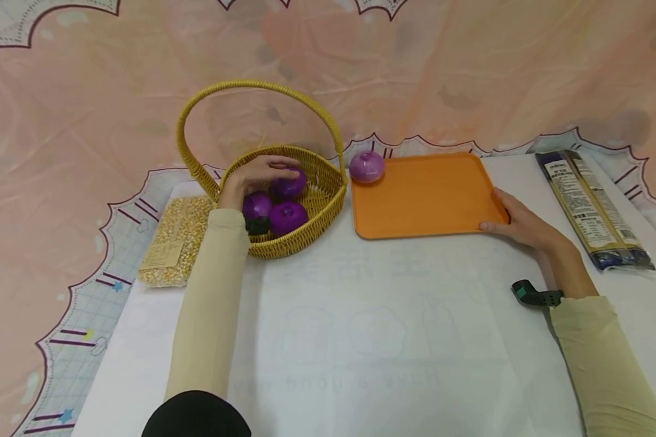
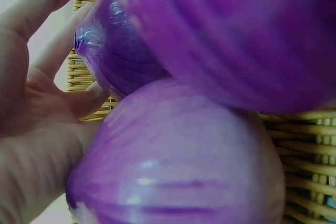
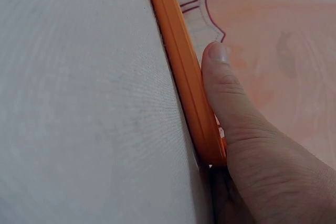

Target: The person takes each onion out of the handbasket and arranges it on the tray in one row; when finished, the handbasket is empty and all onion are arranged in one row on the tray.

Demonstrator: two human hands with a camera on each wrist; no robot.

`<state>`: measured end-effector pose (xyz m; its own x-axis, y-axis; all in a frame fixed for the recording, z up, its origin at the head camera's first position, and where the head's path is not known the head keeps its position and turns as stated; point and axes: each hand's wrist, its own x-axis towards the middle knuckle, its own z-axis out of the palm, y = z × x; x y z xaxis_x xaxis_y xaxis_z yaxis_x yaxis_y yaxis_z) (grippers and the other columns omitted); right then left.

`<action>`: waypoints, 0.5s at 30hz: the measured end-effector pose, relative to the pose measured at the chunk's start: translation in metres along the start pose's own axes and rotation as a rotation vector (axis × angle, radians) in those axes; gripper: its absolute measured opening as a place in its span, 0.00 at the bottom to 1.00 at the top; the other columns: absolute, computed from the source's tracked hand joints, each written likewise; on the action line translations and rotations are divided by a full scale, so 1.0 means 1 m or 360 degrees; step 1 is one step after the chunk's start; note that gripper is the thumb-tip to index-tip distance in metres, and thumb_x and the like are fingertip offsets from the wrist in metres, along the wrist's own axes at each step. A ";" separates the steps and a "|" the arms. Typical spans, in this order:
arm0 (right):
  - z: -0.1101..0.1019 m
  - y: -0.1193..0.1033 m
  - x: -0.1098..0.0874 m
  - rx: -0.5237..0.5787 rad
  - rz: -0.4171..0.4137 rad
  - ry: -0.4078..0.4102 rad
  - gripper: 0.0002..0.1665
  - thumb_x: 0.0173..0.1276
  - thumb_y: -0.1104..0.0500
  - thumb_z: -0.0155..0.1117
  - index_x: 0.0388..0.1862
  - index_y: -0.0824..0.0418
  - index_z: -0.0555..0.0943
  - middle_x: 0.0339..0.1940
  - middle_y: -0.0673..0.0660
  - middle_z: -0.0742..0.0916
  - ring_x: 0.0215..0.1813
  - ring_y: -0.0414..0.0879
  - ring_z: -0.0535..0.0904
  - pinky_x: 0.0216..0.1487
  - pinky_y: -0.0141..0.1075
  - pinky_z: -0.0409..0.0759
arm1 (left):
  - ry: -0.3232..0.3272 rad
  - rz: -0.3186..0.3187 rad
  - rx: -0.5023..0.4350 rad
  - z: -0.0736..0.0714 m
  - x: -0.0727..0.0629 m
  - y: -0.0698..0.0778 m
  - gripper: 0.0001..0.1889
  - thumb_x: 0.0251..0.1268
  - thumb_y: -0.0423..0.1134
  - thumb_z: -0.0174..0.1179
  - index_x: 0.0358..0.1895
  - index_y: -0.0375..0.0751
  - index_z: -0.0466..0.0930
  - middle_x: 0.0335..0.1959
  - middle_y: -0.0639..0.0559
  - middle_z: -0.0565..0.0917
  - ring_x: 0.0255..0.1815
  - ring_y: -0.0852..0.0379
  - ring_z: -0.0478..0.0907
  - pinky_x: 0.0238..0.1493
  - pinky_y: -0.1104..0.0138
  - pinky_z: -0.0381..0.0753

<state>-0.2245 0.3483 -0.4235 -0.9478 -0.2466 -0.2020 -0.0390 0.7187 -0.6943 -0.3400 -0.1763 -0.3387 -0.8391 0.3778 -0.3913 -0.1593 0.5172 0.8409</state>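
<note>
My left hand (image 1: 259, 175) reaches into the yellow wicker basket (image 1: 328, 209), its fingers stretched over the farthest purple onion (image 1: 288, 184). Two more onions lie below it in the basket, one (image 1: 257, 205) beside the wrist and another (image 1: 288, 218) nearer the front. The left wrist view has the fingers (image 2: 44, 3) spread beside an onion (image 2: 118, 51), with another onion (image 2: 178, 161) close to the palm. At its right front corner, my right hand (image 1: 530, 226) grips the orange tray (image 1: 421, 197), thumb along the rim; its other fingers are largely hidden in the right wrist view.
A lighter purple onion (image 1: 367, 167) sits at the tray's far left corner. Left of the basket lies a clear bag of corn kernels (image 1: 177, 243). A long flat packet (image 1: 593, 209) lies right of the tray. The basket's tall handle (image 1: 262, 85) arches above the left hand.
</note>
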 end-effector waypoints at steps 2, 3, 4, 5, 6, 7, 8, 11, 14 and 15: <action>-0.001 0.000 0.000 0.0007 -0.0008 0.0004 0.62 0.67 0.47 0.65 0.78 0.62 0.30 0.80 0.67 0.39 0.80 0.66 0.33 0.76 0.62 0.36 | 0.0000 -0.0005 -0.0003 0.000 0.000 0.001 0.29 0.67 0.44 0.60 0.70 0.45 0.67 0.72 0.45 0.68 0.71 0.49 0.66 0.72 0.54 0.65; -0.001 0.000 0.000 0.0009 -0.0013 0.0006 0.62 0.67 0.48 0.65 0.78 0.61 0.30 0.80 0.67 0.39 0.80 0.65 0.33 0.76 0.62 0.36 | 0.0002 -0.0010 0.0002 0.000 -0.001 0.001 0.29 0.67 0.44 0.60 0.70 0.45 0.67 0.71 0.45 0.68 0.70 0.49 0.67 0.72 0.54 0.65; -0.002 0.001 0.000 0.0010 -0.0012 0.0009 0.62 0.67 0.47 0.65 0.78 0.61 0.30 0.80 0.67 0.39 0.80 0.65 0.33 0.76 0.62 0.36 | 0.0004 -0.0016 0.0007 0.000 -0.001 0.002 0.29 0.67 0.44 0.60 0.70 0.46 0.67 0.71 0.45 0.68 0.70 0.49 0.67 0.71 0.54 0.66; -0.002 0.001 0.000 0.0011 -0.0015 0.0012 0.62 0.67 0.48 0.65 0.78 0.61 0.30 0.80 0.67 0.39 0.80 0.65 0.33 0.76 0.62 0.36 | 0.0001 -0.0019 0.0016 0.001 -0.001 0.002 0.29 0.67 0.45 0.60 0.70 0.46 0.67 0.70 0.44 0.69 0.69 0.48 0.67 0.71 0.53 0.66; -0.002 0.002 0.000 0.0019 -0.0018 0.0013 0.62 0.67 0.48 0.65 0.79 0.60 0.30 0.80 0.66 0.39 0.80 0.65 0.33 0.76 0.62 0.36 | 0.0000 -0.0024 0.0028 0.001 -0.001 0.002 0.29 0.67 0.44 0.60 0.70 0.46 0.67 0.70 0.43 0.69 0.68 0.48 0.68 0.70 0.53 0.67; -0.002 0.002 0.000 0.0021 -0.0015 0.0011 0.62 0.67 0.48 0.65 0.79 0.60 0.30 0.80 0.66 0.39 0.80 0.65 0.33 0.76 0.63 0.36 | -0.0005 -0.0031 0.0042 0.001 -0.001 0.002 0.29 0.67 0.44 0.60 0.70 0.46 0.67 0.69 0.43 0.69 0.68 0.48 0.68 0.70 0.53 0.67; -0.002 0.003 0.000 0.0020 -0.0009 0.0008 0.62 0.67 0.48 0.65 0.79 0.60 0.30 0.80 0.66 0.39 0.80 0.65 0.33 0.76 0.62 0.36 | -0.0012 -0.0037 0.0063 0.001 0.000 0.002 0.29 0.67 0.44 0.61 0.70 0.46 0.67 0.69 0.43 0.69 0.67 0.49 0.68 0.69 0.53 0.67; -0.001 0.005 0.000 0.0022 -0.0014 0.0005 0.62 0.67 0.48 0.65 0.79 0.61 0.31 0.80 0.67 0.40 0.80 0.65 0.34 0.76 0.62 0.37 | -0.0023 -0.0045 0.0134 0.002 0.001 -0.001 0.29 0.66 0.44 0.61 0.70 0.47 0.67 0.70 0.43 0.68 0.66 0.50 0.67 0.69 0.54 0.66; -0.001 0.006 0.001 0.0025 -0.0005 -0.0005 0.62 0.67 0.48 0.65 0.79 0.60 0.31 0.80 0.66 0.40 0.80 0.65 0.34 0.77 0.62 0.38 | -0.0013 -0.0044 0.0210 0.001 0.003 -0.003 0.29 0.65 0.44 0.62 0.70 0.46 0.68 0.70 0.44 0.68 0.66 0.52 0.66 0.70 0.55 0.66; -0.001 0.006 0.001 0.0029 -0.0003 -0.0006 0.62 0.67 0.48 0.65 0.79 0.59 0.31 0.80 0.66 0.40 0.80 0.64 0.34 0.77 0.62 0.38 | -0.0010 -0.0040 0.0229 0.000 0.003 -0.003 0.29 0.65 0.44 0.63 0.69 0.46 0.69 0.70 0.44 0.68 0.66 0.51 0.66 0.70 0.55 0.66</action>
<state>-0.2263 0.3530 -0.4273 -0.9467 -0.2501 -0.2032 -0.0348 0.7064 -0.7070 -0.3418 -0.1766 -0.3431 -0.8325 0.3680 -0.4141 -0.1036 0.6310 0.7688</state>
